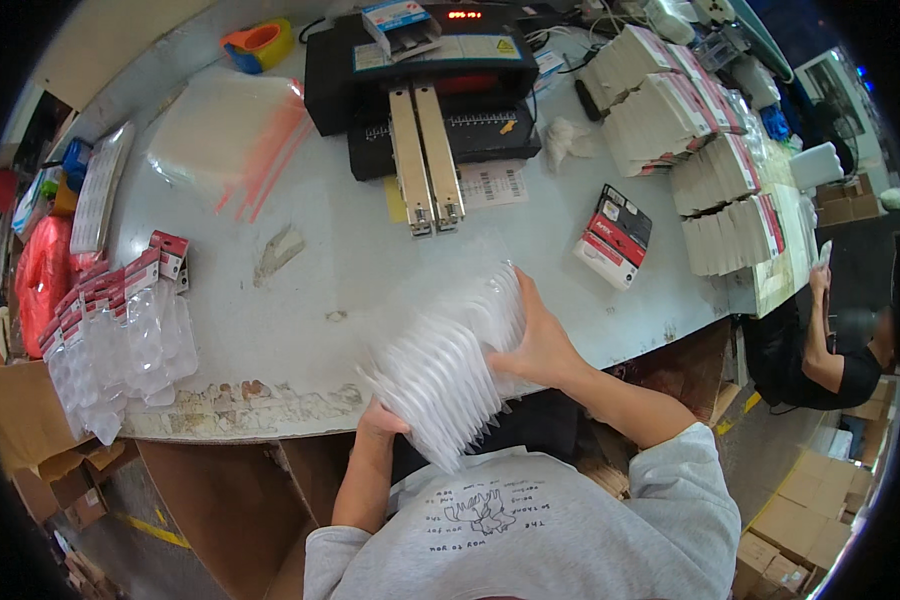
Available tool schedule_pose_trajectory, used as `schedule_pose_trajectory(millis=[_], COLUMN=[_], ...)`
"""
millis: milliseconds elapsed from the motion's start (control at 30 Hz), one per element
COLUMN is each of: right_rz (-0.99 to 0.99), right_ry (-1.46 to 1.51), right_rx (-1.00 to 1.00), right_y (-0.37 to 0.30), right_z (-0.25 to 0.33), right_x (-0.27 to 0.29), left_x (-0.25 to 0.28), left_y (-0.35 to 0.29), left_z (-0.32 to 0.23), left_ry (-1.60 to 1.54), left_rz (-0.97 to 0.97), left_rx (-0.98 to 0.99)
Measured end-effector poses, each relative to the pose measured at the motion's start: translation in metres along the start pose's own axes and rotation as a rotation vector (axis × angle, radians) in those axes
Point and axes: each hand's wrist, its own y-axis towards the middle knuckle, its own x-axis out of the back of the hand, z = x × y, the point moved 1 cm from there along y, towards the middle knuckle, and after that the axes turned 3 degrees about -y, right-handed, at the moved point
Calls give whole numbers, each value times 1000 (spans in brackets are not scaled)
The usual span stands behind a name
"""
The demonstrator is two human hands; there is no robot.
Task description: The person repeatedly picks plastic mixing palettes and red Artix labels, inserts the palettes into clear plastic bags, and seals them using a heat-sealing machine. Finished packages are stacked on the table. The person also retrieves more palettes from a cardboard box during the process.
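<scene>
A long nested stack of clear plastic blister shells (440, 370) is held over the front edge of the table, close to my shirt. My left hand (383, 418) grips its lower left end; most of those fingers are hidden behind the plastic. At the upper right end, my right hand (533, 338) is closed round the stack with the thumb on the near side. A small pile of red and black printed cards (615, 238) lies on the table to the right of my right hand.
A black machine (420, 75) with two metal rails (425, 160) stands at the back. Clear bags (232, 140) and a tape roll (263, 45) lie back left, carded blister packs (125, 330) at the left edge. Card stacks (660, 110) fill the right. Another person (820, 350) sits at far right.
</scene>
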Motion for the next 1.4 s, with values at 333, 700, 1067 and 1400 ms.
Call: schedule_pose_trajectory(millis=[333, 700, 1067, 1400], right_rz=[-569, 93, 118, 165], right_ry=[124, 864, 665, 554], right_rx=[85, -118, -88, -45], right_y=[-51, -24, -35, -74], right_z=[-1, -20, -57, -39], right_x=[-39, 34, 28, -5], left_x=[-85, -86, -86, -97], left_y=[-13, -2, 16, 6], left_z=[-9, -56, -61, -35], left_ry=[699, 145, 346, 576], left_rz=[-21, -508, -692, -594], left_rx=[-222, 97, 131, 202])
